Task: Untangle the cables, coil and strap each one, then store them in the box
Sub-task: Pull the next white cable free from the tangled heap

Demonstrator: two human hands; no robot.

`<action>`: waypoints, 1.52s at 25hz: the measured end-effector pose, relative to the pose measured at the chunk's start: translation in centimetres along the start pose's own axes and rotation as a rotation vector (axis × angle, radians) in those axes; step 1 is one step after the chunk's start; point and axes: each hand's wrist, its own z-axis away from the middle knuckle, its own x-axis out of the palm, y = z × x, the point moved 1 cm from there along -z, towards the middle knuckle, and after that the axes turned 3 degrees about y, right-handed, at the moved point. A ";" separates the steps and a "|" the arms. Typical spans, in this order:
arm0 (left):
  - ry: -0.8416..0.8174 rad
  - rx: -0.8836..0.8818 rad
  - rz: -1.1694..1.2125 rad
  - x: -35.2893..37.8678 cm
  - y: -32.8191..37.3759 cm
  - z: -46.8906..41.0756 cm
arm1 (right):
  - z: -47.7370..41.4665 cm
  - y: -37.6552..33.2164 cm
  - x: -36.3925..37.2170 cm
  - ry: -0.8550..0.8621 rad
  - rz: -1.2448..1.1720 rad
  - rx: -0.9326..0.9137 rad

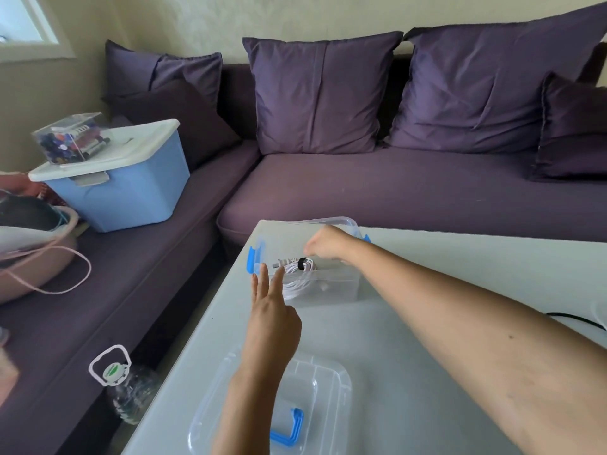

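Observation:
A clear box (341, 284) with blue latches stands at the far left of the white table (427, 323). Inside it a coiled white cable (297, 284) bound with a black strap (301, 263) leans tilted. My right hand (325, 245) hangs over the box with its fingers curled down, holding the top of the coil by the strap. Just in front of the box's left corner, my left hand (272, 310) hovers with straight fingers and holds nothing. The box's clear lid (328, 382) with a blue handle lies near the table's front edge, under my left forearm.
A black cable (578, 318) shows at the table's right edge. A purple corner sofa (394, 188) wraps around the table, carrying a blue bin (131, 188) with a marker case on top and a pink basket (36, 267). A water bottle (131, 392) stands on the floor left of the table.

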 end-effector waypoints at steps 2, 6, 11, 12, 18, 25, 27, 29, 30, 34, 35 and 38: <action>0.098 0.022 -0.019 0.7 1.2 0.7 | 2.3 0.5 -2.3 0.100 -0.065 -0.077; 0.161 0.358 0.111 3.3 5.4 4.7 | 10.2 3.0 -7.6 0.112 -0.174 -0.218; -0.259 0.441 0.102 7.1 9.3 11.5 | 20.5 11.1 -12.6 0.255 0.133 -0.178; -0.303 0.440 0.081 7.9 9.6 12.3 | 22.1 12.7 -13.1 0.255 0.175 -0.172; -0.481 0.569 0.125 11.8 11.9 18.8 | 31.8 24.1 -14.7 0.038 0.425 0.097; -0.518 0.782 -0.014 15.9 15.9 23.2 | 34.8 32.7 -13.0 0.090 0.521 -0.018; -0.547 0.835 -0.179 17.0 16.3 23.3 | 34.8 33.9 -12.7 0.234 0.417 -0.058; -0.555 0.851 -0.273 17.4 16.0 22.6 | 34.6 34.7 -13.2 0.406 0.209 -0.055; -0.545 0.835 -0.286 17.3 15.5 22.1 | 34.5 34.9 -13.7 0.478 0.077 -0.030; -0.472 0.792 -0.312 16.2 13.8 19.5 | 34.9 34.5 -16.4 0.456 -0.350 0.043; -0.453 0.765 -0.274 15.9 13.5 18.8 | 35.1 34.4 -17.0 0.449 -0.397 0.054; -0.290 0.605 -0.182 15.2 12.9 15.9 | 35.3 35.9 -18.3 0.523 -0.392 0.109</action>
